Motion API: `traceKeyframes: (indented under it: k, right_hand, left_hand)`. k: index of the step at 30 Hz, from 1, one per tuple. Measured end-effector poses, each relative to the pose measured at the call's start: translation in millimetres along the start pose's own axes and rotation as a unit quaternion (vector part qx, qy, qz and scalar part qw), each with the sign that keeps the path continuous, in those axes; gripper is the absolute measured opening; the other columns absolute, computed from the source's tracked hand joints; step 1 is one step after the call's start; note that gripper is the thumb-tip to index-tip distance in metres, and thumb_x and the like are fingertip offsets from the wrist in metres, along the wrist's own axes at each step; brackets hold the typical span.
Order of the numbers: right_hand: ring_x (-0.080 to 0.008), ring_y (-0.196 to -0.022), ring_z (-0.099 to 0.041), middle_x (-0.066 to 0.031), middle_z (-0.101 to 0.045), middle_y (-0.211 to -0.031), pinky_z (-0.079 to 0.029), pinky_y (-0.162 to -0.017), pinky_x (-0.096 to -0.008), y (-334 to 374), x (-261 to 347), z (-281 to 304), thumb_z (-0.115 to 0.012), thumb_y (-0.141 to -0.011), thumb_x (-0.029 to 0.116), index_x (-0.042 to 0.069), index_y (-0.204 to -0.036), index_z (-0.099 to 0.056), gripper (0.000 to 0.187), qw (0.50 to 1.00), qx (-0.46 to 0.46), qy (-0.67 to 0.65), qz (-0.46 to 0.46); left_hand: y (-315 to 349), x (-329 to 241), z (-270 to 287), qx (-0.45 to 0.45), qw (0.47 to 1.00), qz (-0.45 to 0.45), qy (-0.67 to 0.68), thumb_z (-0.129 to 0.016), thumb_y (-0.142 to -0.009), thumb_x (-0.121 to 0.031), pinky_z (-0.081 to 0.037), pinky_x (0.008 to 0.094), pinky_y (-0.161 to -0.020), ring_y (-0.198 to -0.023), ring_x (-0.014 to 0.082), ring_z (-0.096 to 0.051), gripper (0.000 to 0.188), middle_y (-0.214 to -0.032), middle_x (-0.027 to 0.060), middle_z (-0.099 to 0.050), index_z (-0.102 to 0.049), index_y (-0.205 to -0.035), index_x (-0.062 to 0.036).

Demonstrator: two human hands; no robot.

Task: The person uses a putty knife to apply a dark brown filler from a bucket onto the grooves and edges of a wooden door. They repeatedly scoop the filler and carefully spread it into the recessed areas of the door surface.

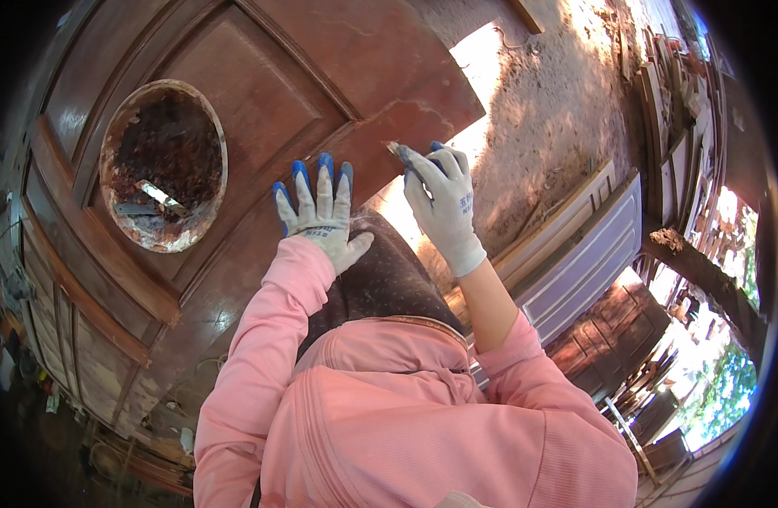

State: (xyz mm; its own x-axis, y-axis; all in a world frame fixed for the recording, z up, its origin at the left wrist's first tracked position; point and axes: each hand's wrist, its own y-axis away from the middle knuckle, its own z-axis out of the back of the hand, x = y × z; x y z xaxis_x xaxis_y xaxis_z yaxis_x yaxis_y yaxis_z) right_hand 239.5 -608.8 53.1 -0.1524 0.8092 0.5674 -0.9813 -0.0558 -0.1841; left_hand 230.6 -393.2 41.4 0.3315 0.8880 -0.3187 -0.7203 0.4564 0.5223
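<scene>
A brown panelled wooden door point(236, 93) lies flat in front of me. My left hand point(321, 212), in a white glove with blue fingertips, rests on its near edge with the fingers spread. My right hand point(444, 199), gloved the same way, is bent at the door's right end. Its fingers pinch a small pale-tipped piece point(393, 147) against or just over the wood; most of it is hidden, so I cannot tell its kind. On the door to the left sits a round basin point(221, 169) crusted with reddish-brown residue. A flat-bladed scraper point(162, 196) lies inside it.
Sandy ground point(541, 110) stretches to the right, with bright sun patches. A bluish-grey panelled door point(588, 271) leans beside a wooden one on my right, with a darker brown door point(613, 334) behind. Boards point(656, 118) are stacked along the far right. A thick post point(715, 288) stands there too.
</scene>
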Motion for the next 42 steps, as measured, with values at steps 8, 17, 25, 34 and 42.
traceKeyframes:
  k: [8,17,25,34,42]
  right_hand:
    - [-0.0313,-0.096,-0.054,-0.0081,-0.058,-0.089,-0.048,-0.095,-0.0434,-30,20,-28,-0.068,-0.085,0.005,0.008,-0.118,-0.074,0.034,0.999,-0.032,0.011,0.010]
    - [-0.0316,-0.094,-0.053,-0.0096,-0.059,-0.088,-0.047,-0.094,-0.0443,-31,29,-38,-0.066,-0.087,0.006,0.006,-0.118,-0.073,0.032,0.998,-0.027,0.063,0.006]
    - [-0.0319,-0.093,-0.055,-0.0106,-0.061,-0.088,-0.048,-0.085,-0.0427,-31,49,-36,-0.066,-0.087,0.006,0.003,-0.112,-0.074,0.027,0.995,-0.023,0.077,-0.062]
    - [-0.0280,-0.092,-0.056,-0.0093,-0.063,-0.086,-0.047,-0.083,-0.0406,-33,63,-37,-0.064,-0.089,0.007,0.003,-0.113,-0.074,0.027,0.985,-0.062,0.052,-0.151]
    - [-0.0293,-0.094,-0.053,-0.0086,-0.057,-0.091,-0.048,-0.087,-0.0444,-22,46,-42,-0.070,-0.085,0.010,0.008,-0.124,-0.070,0.038,0.992,-0.025,0.119,-0.035]
  left_hand:
    - [-2,-3,12,0.038,0.999,0.017,0.017,-0.068,-0.082,-0.061,0.011,0.0719,-0.117,-0.154,0.0520,0.011,0.115,-0.171,0.0213,0.005,-0.006,-0.166,-0.0119]
    - [-1,-2,16,0.045,0.999,0.007,0.026,-0.065,-0.084,-0.062,0.010,0.0721,-0.117,-0.154,0.0517,0.011,0.111,-0.171,0.0199,0.003,-0.009,-0.166,-0.0121]
    - [-4,-4,26,0.090,0.996,-0.002,0.024,-0.065,-0.086,-0.062,0.008,0.0738,-0.116,-0.154,0.0533,0.010,0.110,-0.172,0.0195,0.004,-0.008,-0.166,-0.0129]
    - [-3,-2,27,0.096,0.994,-0.021,0.042,-0.066,-0.085,-0.061,0.008,0.0760,-0.115,-0.153,0.0549,0.011,0.109,-0.172,0.0174,0.002,-0.009,-0.166,-0.0151]
    - [-3,1,27,0.110,0.993,-0.034,0.034,-0.064,-0.086,-0.061,0.009,0.0774,-0.113,-0.153,0.0558,0.012,0.107,-0.172,0.0167,0.002,-0.009,-0.166,-0.0169]
